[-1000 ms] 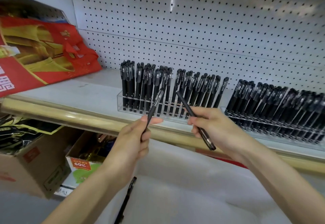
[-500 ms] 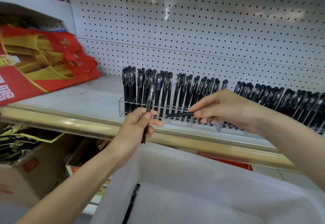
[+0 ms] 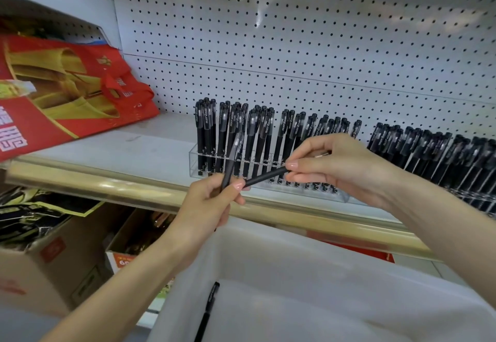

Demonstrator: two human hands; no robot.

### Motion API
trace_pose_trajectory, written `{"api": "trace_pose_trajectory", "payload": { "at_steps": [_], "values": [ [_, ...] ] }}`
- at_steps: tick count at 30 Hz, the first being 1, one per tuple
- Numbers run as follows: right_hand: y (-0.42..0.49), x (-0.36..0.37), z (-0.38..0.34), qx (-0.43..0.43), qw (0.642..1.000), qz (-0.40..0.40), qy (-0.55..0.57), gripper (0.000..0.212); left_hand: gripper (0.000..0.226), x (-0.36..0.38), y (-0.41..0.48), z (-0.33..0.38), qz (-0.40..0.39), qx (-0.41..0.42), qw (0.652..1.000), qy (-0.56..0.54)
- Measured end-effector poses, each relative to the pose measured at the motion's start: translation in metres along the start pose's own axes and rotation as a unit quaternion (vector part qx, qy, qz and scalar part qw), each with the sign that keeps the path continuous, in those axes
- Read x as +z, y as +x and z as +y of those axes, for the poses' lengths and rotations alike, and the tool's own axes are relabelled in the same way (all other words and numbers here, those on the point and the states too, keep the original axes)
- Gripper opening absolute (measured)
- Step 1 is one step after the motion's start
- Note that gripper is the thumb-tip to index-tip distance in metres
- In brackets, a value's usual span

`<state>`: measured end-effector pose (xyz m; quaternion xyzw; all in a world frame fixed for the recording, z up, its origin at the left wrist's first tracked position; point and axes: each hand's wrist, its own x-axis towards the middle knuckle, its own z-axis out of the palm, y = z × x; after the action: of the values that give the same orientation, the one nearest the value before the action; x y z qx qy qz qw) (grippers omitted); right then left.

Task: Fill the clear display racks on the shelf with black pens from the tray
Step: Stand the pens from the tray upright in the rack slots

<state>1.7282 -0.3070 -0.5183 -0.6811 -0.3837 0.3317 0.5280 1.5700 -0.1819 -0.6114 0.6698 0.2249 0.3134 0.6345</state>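
Note:
A clear display rack (image 3: 193,157) stands on the white shelf (image 3: 150,151), holding several upright black pens (image 3: 252,137). A second rack (image 3: 480,196) full of black pens sits to its right. My left hand (image 3: 212,207) grips a black pen (image 3: 230,163) upright in front of the left rack. My right hand (image 3: 338,164) pinches another black pen (image 3: 265,178) lying almost level, its tip close to my left thumb. One black pen (image 3: 208,312) lies in the white tray (image 3: 295,261) below.
Red and gold bags (image 3: 61,92) lie on the shelf at the left. A gold rail (image 3: 107,186) edges the shelf front. Cardboard boxes (image 3: 45,261) stand below on the left. White pegboard (image 3: 295,46) backs the shelf.
My right hand has swung its pen from slanting upright to nearly level and moved up toward the rack. My left hand with its pen has risen slightly.

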Motion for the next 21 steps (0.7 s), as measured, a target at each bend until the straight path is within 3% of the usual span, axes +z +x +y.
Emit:
{"api": "trace_pose_trajectory", "payload": {
  "at_steps": [5,9,12,16,21],
  "values": [
    [0.007,-0.001,0.005,-0.018,0.984,0.021,0.175,0.018,0.024,-0.002,0.002,-0.002,0.016,-0.013,0.998,-0.066],
    [0.011,0.003,0.009,-0.070,0.976,0.067,0.198,0.029,0.019,0.004,0.001,0.000,-0.009,-0.015,0.997,-0.080],
    [0.012,0.010,0.007,-0.162,0.972,0.137,0.098,0.034,0.027,0.008,0.002,-0.002,-0.012,-0.015,0.998,-0.067],
    [0.018,0.014,-0.005,-0.280,0.929,0.231,-0.071,0.030,0.035,0.011,0.004,-0.006,0.012,-0.029,0.994,-0.105],
    [0.033,0.016,-0.003,-0.311,0.892,0.280,-0.170,0.035,0.030,0.014,0.002,-0.009,0.013,-0.009,0.995,-0.095]
  ]
}}
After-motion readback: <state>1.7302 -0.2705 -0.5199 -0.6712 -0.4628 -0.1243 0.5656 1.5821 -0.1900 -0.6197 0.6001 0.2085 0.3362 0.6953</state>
